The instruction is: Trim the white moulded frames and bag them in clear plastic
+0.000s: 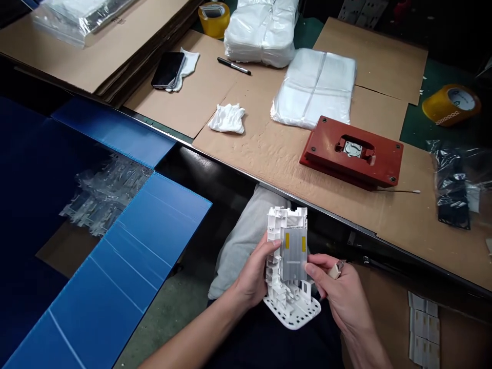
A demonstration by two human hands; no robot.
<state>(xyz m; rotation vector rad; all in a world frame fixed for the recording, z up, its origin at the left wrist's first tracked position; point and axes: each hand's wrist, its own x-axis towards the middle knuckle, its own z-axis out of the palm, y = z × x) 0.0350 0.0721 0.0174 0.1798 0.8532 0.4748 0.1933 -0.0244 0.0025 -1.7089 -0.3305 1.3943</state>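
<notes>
A white plastic housing (273,266) with ribs and a perforated rounded base stands tilted above my lap. My left hand (255,274) is closed around its left side, the thumb lying on its front. A grey ribbed plate (295,259) with two yellow strips lies against the housing. My right hand (338,287) pinches the plate's lower right edge between thumb and fingers. Tucked in that hand is a small beige piece (335,270) with a metal end; its kind is not clear. The fingertips behind the housing are hidden.
On the cardboard-covered bench are a red fixture block (355,154), stacks of plastic bags (315,87), a phone (168,70), a marker (234,66) and a tape roll (451,105). At left, a blue bin (149,230) holds bagged parts. Several grey plates (424,328) lie lower right.
</notes>
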